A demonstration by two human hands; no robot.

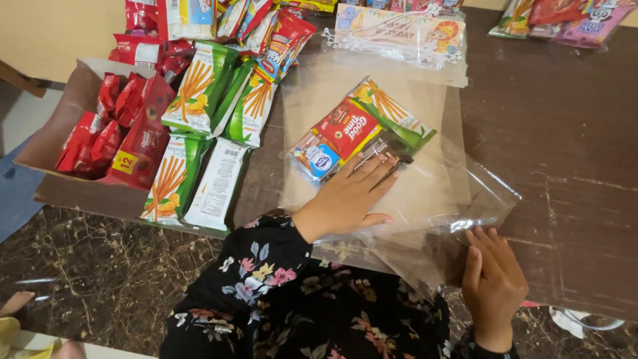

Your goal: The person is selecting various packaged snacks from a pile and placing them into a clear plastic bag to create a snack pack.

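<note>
A clear plastic bag [435, 183] lies on the brown table [571, 166]. Inside it, at the far end, sit a red biscuit pack [345, 126], a green stick-snack pack [393, 112], a small blue and white pack [319, 158] and a dark pack [387, 147]. My left hand [349, 196] lies flat at the bag's middle, fingers straight, fingertips touching the dark pack. My right hand [492, 282] is at the bag's near right corner, fingers curled on the plastic edge. A floral sleeve covers my left arm.
Green stick-snack packs [199, 86] lie in rows to the left. A cardboard box [73, 86] holds several red packs. More clear bags [372, 73] lie beyond, with a pack of colourful cards [399, 33]. Filled bags [565, 16] sit far right. Marble floor [100, 266] lies below the table edge.
</note>
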